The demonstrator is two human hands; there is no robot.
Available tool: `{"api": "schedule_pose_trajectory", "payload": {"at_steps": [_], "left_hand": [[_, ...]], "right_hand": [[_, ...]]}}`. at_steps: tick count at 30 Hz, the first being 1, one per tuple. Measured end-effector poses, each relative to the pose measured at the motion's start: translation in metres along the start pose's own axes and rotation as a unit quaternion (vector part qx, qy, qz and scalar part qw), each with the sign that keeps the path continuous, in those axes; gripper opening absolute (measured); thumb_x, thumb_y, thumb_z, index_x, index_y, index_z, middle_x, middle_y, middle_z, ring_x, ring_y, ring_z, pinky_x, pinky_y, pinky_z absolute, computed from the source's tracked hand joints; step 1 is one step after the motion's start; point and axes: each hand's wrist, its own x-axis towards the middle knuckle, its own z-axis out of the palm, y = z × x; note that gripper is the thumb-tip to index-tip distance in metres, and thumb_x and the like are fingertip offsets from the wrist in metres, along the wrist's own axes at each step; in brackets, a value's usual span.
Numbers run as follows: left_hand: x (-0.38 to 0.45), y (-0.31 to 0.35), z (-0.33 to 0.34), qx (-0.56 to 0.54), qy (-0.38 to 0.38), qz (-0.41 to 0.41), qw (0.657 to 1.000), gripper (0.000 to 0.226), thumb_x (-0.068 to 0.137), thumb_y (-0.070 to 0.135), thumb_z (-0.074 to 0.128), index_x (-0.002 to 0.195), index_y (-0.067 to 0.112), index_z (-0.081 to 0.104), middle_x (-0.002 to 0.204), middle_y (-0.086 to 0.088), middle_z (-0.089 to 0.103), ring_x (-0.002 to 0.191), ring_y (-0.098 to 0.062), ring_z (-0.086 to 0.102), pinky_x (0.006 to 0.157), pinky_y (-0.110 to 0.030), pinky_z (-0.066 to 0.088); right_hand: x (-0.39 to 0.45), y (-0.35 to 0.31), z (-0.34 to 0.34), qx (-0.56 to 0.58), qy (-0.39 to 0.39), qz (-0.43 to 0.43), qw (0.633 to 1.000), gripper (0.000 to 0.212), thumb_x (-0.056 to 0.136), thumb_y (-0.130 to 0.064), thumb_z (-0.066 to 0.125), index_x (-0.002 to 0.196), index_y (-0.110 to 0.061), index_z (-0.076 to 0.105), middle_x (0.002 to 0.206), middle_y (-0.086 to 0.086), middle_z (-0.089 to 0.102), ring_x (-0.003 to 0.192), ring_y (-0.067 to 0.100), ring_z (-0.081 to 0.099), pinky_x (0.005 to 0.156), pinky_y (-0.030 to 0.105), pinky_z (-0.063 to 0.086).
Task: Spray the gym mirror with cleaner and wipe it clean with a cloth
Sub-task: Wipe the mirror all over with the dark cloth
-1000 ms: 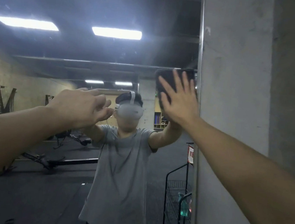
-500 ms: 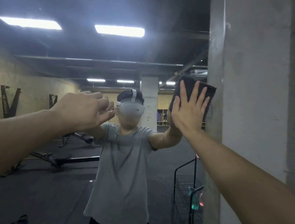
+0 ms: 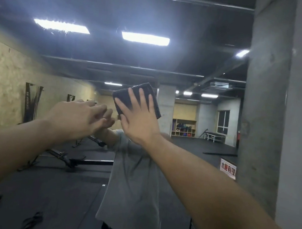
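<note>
Wiping stage: right hand point(image 3: 139, 124), fingers spread flat, presses dark cloth point(image 3: 139, 98) on gym mirror point(image 3: 115, 53). Left hand point(image 3: 82, 117) loosely curled, holding nothing visible. No spray bottle seen; streaks near top, wiping unfinished

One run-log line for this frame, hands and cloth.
phase: wiping | right hand: flat, pressing dark cloth on mirror | left hand: raised, fingers loosely curled, holding nothing | spray bottle: not visible

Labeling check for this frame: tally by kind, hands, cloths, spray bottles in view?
Hands: 2, the left hand and the right hand
Cloths: 1, the cloth pressed on the mirror
Spray bottles: 0
Total: 3
</note>
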Motion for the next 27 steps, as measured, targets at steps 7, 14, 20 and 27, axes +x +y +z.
{"api": "schedule_pose_trajectory", "payload": {"at_steps": [7, 14, 20, 27], "left_hand": [[-0.001, 0.016, 0.008, 0.001, -0.009, 0.009, 1.000, 0.073, 0.079, 0.077, 0.000, 0.111, 0.036, 0.051, 0.092, 0.012, 0.050, 0.093, -0.015, 0.058, 0.069, -0.034, 0.050], [0.036, 0.091, 0.019, -0.007, 0.003, 0.053, 0.999, 0.045, 0.099, 0.067, 0.025, 0.109, 0.034, 0.055, 0.115, 0.011, 0.060, 0.108, -0.016, 0.060, 0.070, -0.033, 0.043], [0.049, 0.117, 0.029, -0.015, 0.010, 0.075, 0.997, 0.039, 0.100, 0.065, 0.029, 0.109, 0.035, 0.054, 0.114, 0.014, 0.060, 0.111, -0.014, 0.059, 0.071, -0.034, 0.044], [0.033, 0.085, 0.023, 0.000, -0.011, 0.036, 0.999, 0.056, 0.094, 0.070, 0.018, 0.118, 0.035, 0.055, 0.109, 0.013, 0.058, 0.106, -0.014, 0.059, 0.076, -0.035, 0.051]], "right_hand": [[-0.028, 0.075, -0.009, 0.009, -0.008, -0.028, 1.000, 0.056, 0.105, -0.054, 0.020, 0.161, -0.044, 0.019, 0.172, 0.003, 0.007, 0.158, 0.029, 0.000, 0.128, 0.051, 0.002], [-0.116, 0.235, -0.010, 0.034, 0.020, 0.308, 0.951, 0.062, 0.106, -0.056, 0.015, 0.162, -0.039, -0.002, 0.172, 0.005, -0.008, 0.158, 0.030, -0.008, 0.128, 0.052, 0.000], [-0.119, 0.244, -0.007, 0.058, 0.052, 0.412, 0.908, 0.065, 0.108, -0.039, 0.021, 0.165, -0.014, 0.002, 0.171, 0.018, 0.000, 0.157, 0.037, -0.001, 0.128, 0.052, 0.001], [-0.044, 0.144, -0.008, 0.041, 0.086, 0.189, 0.977, 0.064, 0.106, -0.042, 0.022, 0.164, -0.018, 0.009, 0.171, 0.016, -0.001, 0.157, 0.036, -0.004, 0.128, 0.050, -0.002]]}}
